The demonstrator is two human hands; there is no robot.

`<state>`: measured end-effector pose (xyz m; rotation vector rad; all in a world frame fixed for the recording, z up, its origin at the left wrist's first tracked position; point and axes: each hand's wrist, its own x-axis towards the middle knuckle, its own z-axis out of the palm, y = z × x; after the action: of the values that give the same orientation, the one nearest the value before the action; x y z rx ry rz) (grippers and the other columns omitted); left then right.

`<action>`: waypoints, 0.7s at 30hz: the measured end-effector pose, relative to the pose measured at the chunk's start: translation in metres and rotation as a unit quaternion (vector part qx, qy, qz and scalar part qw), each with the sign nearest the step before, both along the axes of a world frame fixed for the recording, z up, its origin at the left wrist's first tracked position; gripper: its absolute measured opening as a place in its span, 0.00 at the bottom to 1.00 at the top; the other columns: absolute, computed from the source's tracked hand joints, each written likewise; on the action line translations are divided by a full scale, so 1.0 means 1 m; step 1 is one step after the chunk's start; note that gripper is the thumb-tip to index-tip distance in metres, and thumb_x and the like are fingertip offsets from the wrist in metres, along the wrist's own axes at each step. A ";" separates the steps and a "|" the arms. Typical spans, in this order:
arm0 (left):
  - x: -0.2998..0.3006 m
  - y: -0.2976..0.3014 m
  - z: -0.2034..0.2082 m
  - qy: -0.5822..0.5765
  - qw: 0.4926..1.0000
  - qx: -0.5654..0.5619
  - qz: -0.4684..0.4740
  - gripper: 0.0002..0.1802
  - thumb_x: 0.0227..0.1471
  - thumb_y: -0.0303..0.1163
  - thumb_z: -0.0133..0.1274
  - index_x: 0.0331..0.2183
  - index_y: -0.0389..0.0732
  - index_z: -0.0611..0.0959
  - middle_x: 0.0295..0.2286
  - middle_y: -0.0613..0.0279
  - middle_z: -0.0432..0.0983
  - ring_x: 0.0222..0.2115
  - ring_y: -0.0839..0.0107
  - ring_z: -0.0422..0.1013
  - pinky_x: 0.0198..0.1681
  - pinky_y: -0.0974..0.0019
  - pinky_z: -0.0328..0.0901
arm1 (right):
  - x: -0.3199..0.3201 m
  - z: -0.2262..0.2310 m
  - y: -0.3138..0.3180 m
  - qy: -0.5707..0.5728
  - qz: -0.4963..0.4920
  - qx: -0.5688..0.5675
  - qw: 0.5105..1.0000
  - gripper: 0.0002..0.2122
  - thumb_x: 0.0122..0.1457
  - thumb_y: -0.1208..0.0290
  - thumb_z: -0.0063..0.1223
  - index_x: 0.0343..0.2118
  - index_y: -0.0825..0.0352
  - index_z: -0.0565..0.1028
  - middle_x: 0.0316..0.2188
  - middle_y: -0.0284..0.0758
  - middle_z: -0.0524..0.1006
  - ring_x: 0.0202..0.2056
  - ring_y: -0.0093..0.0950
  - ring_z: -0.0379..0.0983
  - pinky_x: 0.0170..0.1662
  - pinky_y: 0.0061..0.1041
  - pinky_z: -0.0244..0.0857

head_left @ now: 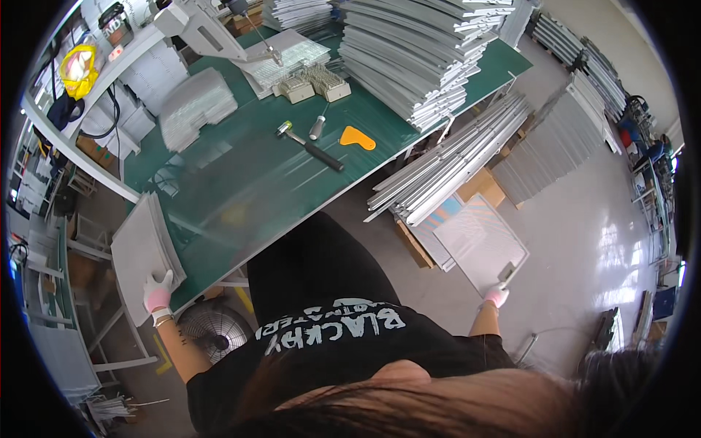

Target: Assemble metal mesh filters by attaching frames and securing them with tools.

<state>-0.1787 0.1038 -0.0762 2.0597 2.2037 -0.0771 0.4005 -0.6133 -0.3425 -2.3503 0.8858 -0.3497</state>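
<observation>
My left hand [158, 293], in a white and pink glove, rests at the near edge of a stack of thin grey panels [139, 252] at the table's left end. Its visible fingers are spread apart on the panels; whether any reach underneath I cannot tell. Out to the right, my right hand [496, 295], gloved alike, is closed on the near corner of a flat whitish panel [482, 241] with a pale frame. The panel is tilted beside a pile of long metal strips [456, 164]. A small dark slot shows near the held corner.
On the green table [241, 182] lie a hammer [310, 146], a screwdriver [318, 128] and an orange scraper [358, 138]. A tall stack of grey panels [409, 58] stands at the back right. A fan [215, 332] sits below the table's near left corner.
</observation>
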 end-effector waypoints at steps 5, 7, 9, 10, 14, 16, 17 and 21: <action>-0.062 0.025 -0.018 -0.127 0.990 0.059 -0.012 0.45 0.50 0.55 0.56 0.56 0.27 0.67 0.51 0.37 0.69 0.55 0.48 0.65 0.58 0.58 0.59 | 0.024 -0.028 0.071 0.083 -0.002 0.000 0.997 0.21 0.66 0.55 0.38 0.40 0.71 0.73 0.37 0.52 0.78 0.40 0.50 0.75 0.42 0.43 0.69; -0.070 0.028 -0.005 -0.154 0.987 0.053 -0.012 0.43 0.52 0.52 0.55 0.56 0.26 0.67 0.52 0.38 0.69 0.54 0.51 0.66 0.58 0.60 0.59 | 0.026 -0.029 0.076 0.136 -0.036 0.017 0.990 0.19 0.67 0.56 0.37 0.42 0.69 0.72 0.38 0.51 0.78 0.40 0.50 0.76 0.42 0.43 0.70; -0.078 0.029 0.015 -0.184 0.982 0.046 -0.005 0.41 0.54 0.49 0.54 0.56 0.26 0.67 0.52 0.40 0.69 0.54 0.54 0.66 0.57 0.61 0.59 | 0.022 -0.037 0.076 0.127 -0.045 0.022 0.991 0.19 0.67 0.55 0.36 0.42 0.68 0.71 0.38 0.49 0.78 0.40 0.50 0.76 0.41 0.42 0.70; -0.085 0.025 0.025 -0.198 0.979 0.044 0.004 0.40 0.55 0.48 0.54 0.56 0.26 0.67 0.52 0.40 0.69 0.54 0.56 0.66 0.57 0.62 0.59 | 0.024 -0.042 0.080 0.124 -0.055 0.026 0.990 0.19 0.67 0.55 0.36 0.42 0.68 0.71 0.38 0.49 0.78 0.40 0.50 0.76 0.41 0.42 0.70; -0.086 0.034 0.050 -0.237 0.971 0.000 -0.009 0.36 0.57 0.43 0.52 0.57 0.25 0.66 0.54 0.44 0.68 0.54 0.60 0.66 0.57 0.64 0.59 | 0.021 -0.041 0.084 0.125 -0.076 0.035 0.989 0.18 0.67 0.56 0.35 0.43 0.67 0.71 0.38 0.49 0.78 0.41 0.51 0.75 0.44 0.44 0.69; -0.082 0.046 0.050 -0.212 0.977 -0.032 -0.019 0.37 0.57 0.44 0.53 0.57 0.25 0.66 0.54 0.43 0.68 0.54 0.60 0.66 0.57 0.64 0.59 | 0.025 -0.039 0.093 0.116 -0.064 0.026 0.991 0.18 0.67 0.57 0.35 0.44 0.68 0.71 0.38 0.50 0.78 0.41 0.51 0.75 0.44 0.45 0.69; -0.077 0.056 0.046 -0.182 0.981 -0.061 -0.030 0.37 0.57 0.44 0.53 0.57 0.25 0.66 0.54 0.41 0.67 0.55 0.59 0.65 0.58 0.64 0.59 | 0.028 -0.037 0.097 0.104 -0.049 0.043 0.992 0.18 0.67 0.57 0.36 0.45 0.67 0.70 0.40 0.52 0.77 0.43 0.51 0.74 0.45 0.44 0.68; -0.221 0.083 0.034 -0.284 0.958 -0.013 0.020 0.39 0.56 0.45 0.54 0.58 0.26 0.64 0.57 0.38 0.63 0.57 0.55 0.64 0.59 0.62 0.58 | 0.047 -0.096 0.158 0.163 0.053 0.188 0.967 0.16 0.64 0.61 0.39 0.49 0.66 0.70 0.48 0.50 0.74 0.50 0.48 0.72 0.49 0.43 0.67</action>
<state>-0.3992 0.1864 -0.0420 1.7333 1.8646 0.4329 0.4476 -0.4552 -0.4386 -2.1146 0.8794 0.2400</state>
